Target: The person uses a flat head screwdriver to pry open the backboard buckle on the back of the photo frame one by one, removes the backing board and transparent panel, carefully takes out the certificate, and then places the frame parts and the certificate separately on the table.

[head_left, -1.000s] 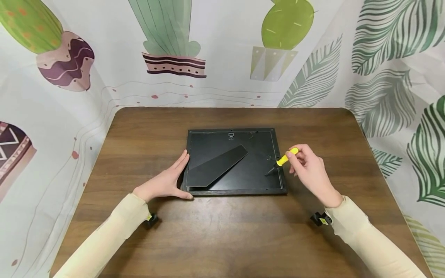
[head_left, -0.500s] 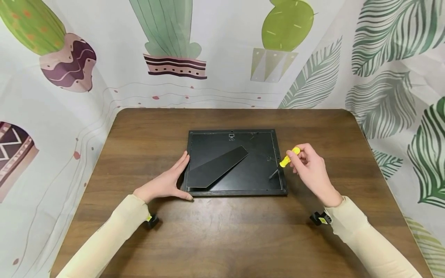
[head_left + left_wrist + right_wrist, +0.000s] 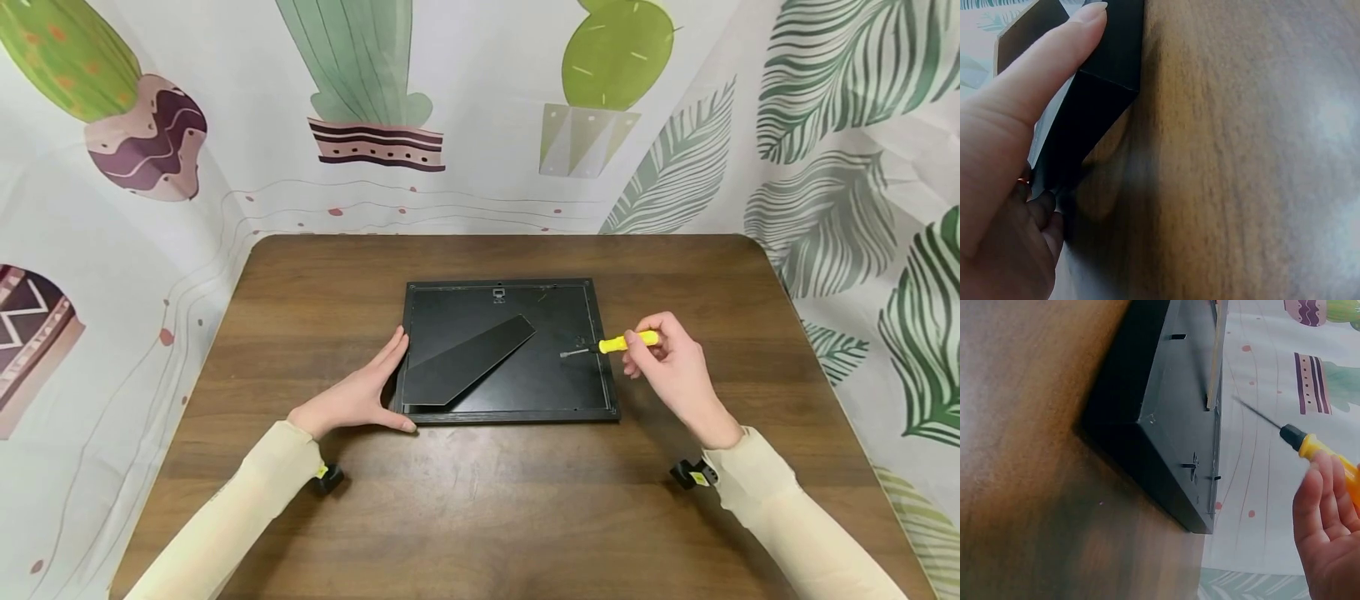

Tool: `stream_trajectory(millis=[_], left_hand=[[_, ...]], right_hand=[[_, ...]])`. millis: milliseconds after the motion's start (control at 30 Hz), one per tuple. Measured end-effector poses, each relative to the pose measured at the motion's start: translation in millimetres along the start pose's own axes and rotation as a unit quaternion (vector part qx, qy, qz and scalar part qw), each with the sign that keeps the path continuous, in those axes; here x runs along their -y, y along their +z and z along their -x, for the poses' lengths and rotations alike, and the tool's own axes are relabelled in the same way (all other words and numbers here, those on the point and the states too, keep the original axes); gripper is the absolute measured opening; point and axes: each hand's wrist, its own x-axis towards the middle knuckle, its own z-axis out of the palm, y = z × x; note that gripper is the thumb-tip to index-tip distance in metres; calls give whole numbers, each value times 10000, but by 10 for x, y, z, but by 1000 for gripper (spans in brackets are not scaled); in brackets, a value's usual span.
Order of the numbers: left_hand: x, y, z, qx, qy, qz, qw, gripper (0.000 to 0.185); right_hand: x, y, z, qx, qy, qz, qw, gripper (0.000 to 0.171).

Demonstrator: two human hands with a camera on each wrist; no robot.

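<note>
A black picture frame (image 3: 555,387) lies face down on the table, its back panel up. The easel stand (image 3: 465,362) slants across the panel and is raised from it at the lower end. With spread, straight fingers my left hand (image 3: 360,393) rests against the frame's near left corner, thumb (image 3: 1054,65) along the near edge. My right hand (image 3: 671,367) pinches the yellow handle of a screwdriver (image 3: 628,341) at the right edge. The screwdriver's shaft points left above the back panel; in the right wrist view its tip is apart from the frame.
The wooden table (image 3: 465,508) runs on around the frame. Small dark metal tabs (image 3: 1191,465) stand along the frame's inner edge. A printed cloth (image 3: 487,100) with cacti and leaves hangs behind the table and at its sides.
The screwdriver has turned in my right hand: its shaft, which pointed down to the left, now points nearly level to the left. The left hand and picture frame have stayed put.
</note>
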Motion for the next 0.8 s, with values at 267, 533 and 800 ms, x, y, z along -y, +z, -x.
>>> stream_trajectory(millis=[267, 533, 800], left_hand=[[20, 3, 10, 36, -35, 115, 9999, 145], [17, -6, -3, 30, -11, 106, 9999, 146], [7, -1, -7, 32, -9, 95, 9999, 145]], right_hand=[[-73, 7, 60, 537, 4, -527, 9972, 21], [-172, 54, 107, 701, 103, -410, 9966, 21], [-214, 65, 145, 694, -74, 593, 9958, 32]])
